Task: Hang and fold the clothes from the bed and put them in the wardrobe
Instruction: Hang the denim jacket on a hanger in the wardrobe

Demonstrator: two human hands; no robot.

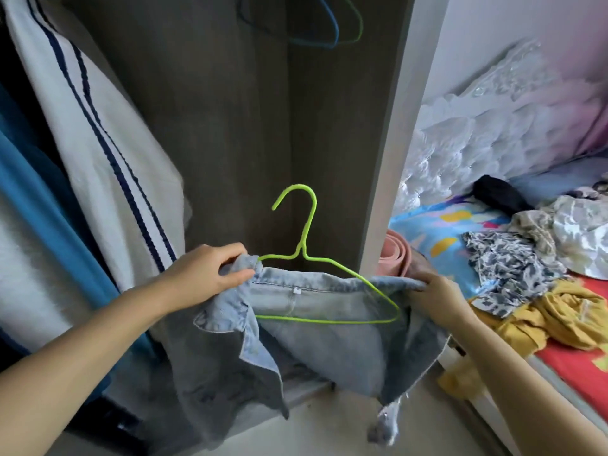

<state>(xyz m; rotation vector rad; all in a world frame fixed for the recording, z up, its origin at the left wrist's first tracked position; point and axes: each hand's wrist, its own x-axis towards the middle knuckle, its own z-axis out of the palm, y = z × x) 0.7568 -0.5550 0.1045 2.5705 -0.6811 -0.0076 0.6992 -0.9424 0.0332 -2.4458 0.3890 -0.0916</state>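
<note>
In the head view the open wardrobe [329,143] holds hanging garments at its left and two empty hangers [329,31] on top, one blue, one green. In front of it, one lime hanger [309,225] sits inside a denim jacket [312,330]. The left hand [210,271] and right hand [437,294], both reaching forward, each pinch a shoulder of it; a heap of clothes [539,268] lies on the bed [572,366].

No text, brand or number could be read anywhere. A small white tag [296,291] sat inside the collar of the denim jacket [329,330], between the two hands, but it showed no legible print.
</note>
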